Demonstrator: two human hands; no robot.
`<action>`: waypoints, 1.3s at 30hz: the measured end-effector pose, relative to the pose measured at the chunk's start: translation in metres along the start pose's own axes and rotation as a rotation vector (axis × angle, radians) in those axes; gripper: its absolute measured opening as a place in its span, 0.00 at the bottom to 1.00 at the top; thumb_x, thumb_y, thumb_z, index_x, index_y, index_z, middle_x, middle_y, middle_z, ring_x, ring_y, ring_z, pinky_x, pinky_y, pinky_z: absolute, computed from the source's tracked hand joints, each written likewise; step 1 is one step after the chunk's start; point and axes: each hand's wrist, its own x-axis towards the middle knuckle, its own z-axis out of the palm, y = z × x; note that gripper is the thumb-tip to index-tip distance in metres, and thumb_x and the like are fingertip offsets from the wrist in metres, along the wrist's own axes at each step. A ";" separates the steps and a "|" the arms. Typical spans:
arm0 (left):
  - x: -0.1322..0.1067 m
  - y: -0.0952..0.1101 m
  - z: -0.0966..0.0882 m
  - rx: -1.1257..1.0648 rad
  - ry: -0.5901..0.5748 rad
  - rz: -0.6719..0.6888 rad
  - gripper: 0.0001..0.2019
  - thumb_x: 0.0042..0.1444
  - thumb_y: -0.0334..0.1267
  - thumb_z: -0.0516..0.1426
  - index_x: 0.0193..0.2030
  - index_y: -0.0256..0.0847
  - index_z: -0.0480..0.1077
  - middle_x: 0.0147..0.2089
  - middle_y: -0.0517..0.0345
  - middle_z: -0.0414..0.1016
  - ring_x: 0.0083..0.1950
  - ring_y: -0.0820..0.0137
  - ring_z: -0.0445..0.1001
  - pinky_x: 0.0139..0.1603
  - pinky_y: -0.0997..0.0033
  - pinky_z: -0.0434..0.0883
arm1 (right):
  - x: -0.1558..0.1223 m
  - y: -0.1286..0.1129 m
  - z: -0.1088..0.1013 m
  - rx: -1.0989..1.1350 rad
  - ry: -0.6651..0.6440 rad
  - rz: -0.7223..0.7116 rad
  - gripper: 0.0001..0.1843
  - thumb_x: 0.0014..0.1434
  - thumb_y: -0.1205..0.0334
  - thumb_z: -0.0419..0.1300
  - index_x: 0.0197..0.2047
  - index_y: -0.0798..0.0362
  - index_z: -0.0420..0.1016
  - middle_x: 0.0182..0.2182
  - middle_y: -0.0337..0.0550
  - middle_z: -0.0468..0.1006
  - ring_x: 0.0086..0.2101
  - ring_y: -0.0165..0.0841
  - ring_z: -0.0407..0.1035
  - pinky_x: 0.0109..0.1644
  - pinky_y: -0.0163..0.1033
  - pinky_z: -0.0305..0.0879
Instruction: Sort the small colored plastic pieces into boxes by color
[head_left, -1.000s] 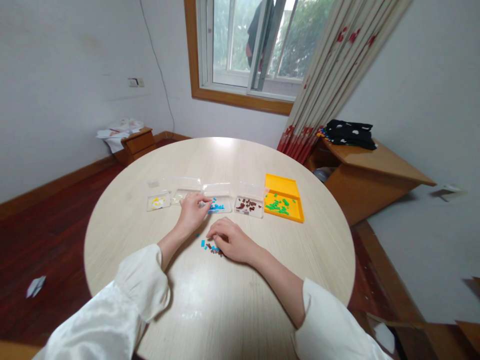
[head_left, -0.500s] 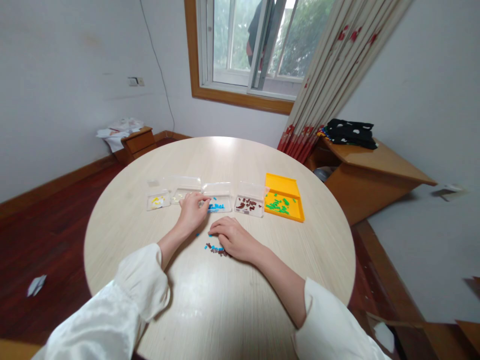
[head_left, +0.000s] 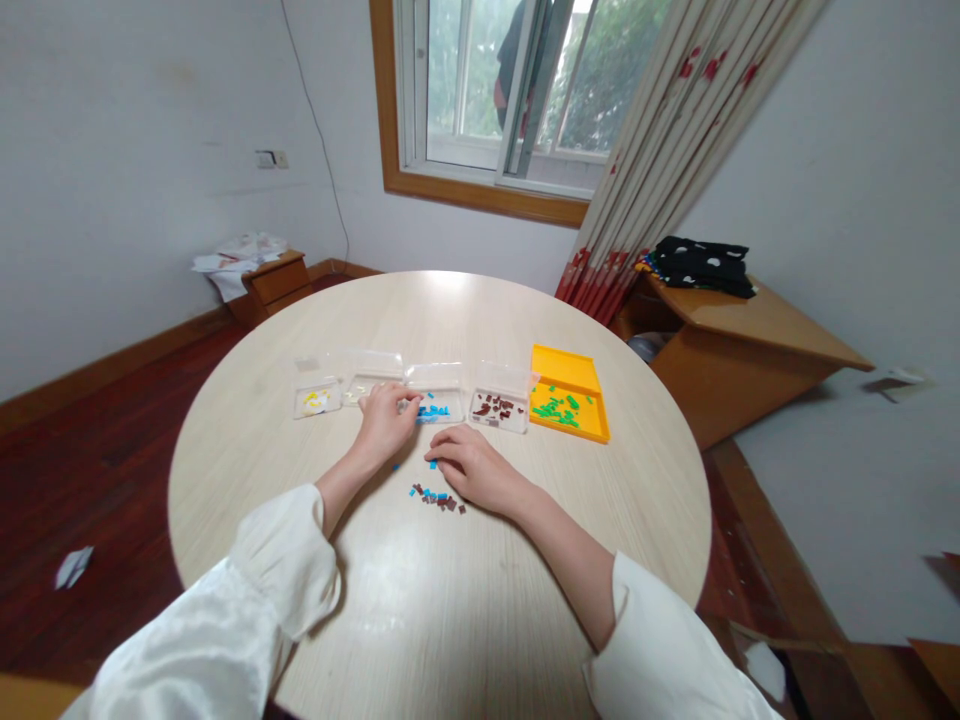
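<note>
My left hand (head_left: 386,420) rests with curled fingers on the near edge of a clear box of blue pieces (head_left: 437,408); whether it holds anything is hidden. My right hand (head_left: 471,466) lies just behind a small pile of loose blue and brown pieces (head_left: 436,495) on the round table (head_left: 525,560), fingers bent down onto a blue piece (head_left: 433,463) at its fingertips. A clear box of brown pieces (head_left: 499,409) and an orange tray with green pieces (head_left: 567,407) stand to the right.
Clear boxes with yellow pieces (head_left: 316,399) and pale pieces (head_left: 365,385) stand left of my left hand. A wooden desk with dark cloth (head_left: 701,265) is at the right. A small cabinet (head_left: 276,281) is by the far wall.
My right hand has slid away from me, off the loose pile and toward the boxes, uncovering the brown pieces. My left hand has stayed at the blue box.
</note>
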 end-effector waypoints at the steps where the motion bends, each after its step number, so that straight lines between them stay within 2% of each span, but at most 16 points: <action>1: 0.000 0.000 0.000 0.006 -0.003 -0.003 0.09 0.54 0.36 0.54 0.32 0.41 0.76 0.38 0.53 0.77 0.46 0.61 0.70 0.49 0.58 0.61 | 0.000 0.000 0.000 0.001 0.002 0.003 0.12 0.56 0.74 0.54 0.38 0.54 0.76 0.40 0.47 0.74 0.44 0.35 0.65 0.52 0.43 0.63; 10: 0.000 0.001 0.001 0.013 0.004 0.013 0.08 0.54 0.35 0.54 0.31 0.41 0.76 0.37 0.54 0.77 0.45 0.61 0.70 0.49 0.57 0.60 | 0.002 -0.002 -0.002 0.021 0.029 0.050 0.05 0.57 0.72 0.56 0.35 0.55 0.72 0.36 0.45 0.75 0.41 0.34 0.66 0.49 0.41 0.63; 17: -0.001 0.002 0.000 -0.019 0.002 0.068 0.04 0.50 0.35 0.58 0.29 0.42 0.76 0.35 0.55 0.77 0.43 0.62 0.70 0.48 0.58 0.60 | 0.002 0.003 -0.002 0.050 0.198 0.189 0.06 0.57 0.71 0.56 0.37 0.54 0.73 0.35 0.44 0.77 0.37 0.33 0.69 0.44 0.40 0.65; 27: -0.004 0.003 0.001 -0.170 -0.105 0.281 0.02 0.49 0.33 0.61 0.30 0.43 0.75 0.35 0.57 0.74 0.42 0.65 0.69 0.47 0.60 0.62 | 0.005 0.004 -0.008 0.165 0.408 0.301 0.03 0.55 0.68 0.56 0.33 0.53 0.70 0.29 0.40 0.76 0.29 0.30 0.69 0.35 0.35 0.64; 32: -0.007 0.004 0.004 -0.169 -0.136 0.329 0.04 0.48 0.34 0.62 0.33 0.43 0.76 0.35 0.57 0.74 0.42 0.65 0.69 0.46 0.60 0.61 | 0.006 0.004 -0.010 0.178 0.418 0.334 0.02 0.54 0.67 0.55 0.30 0.52 0.67 0.26 0.38 0.74 0.27 0.30 0.68 0.32 0.34 0.62; 39: -0.006 0.002 0.004 -0.195 -0.166 0.356 0.04 0.49 0.38 0.62 0.33 0.44 0.76 0.35 0.58 0.75 0.42 0.65 0.69 0.46 0.60 0.60 | 0.005 0.004 -0.009 0.193 0.410 0.346 0.02 0.53 0.66 0.54 0.29 0.52 0.66 0.25 0.38 0.72 0.27 0.30 0.67 0.34 0.35 0.63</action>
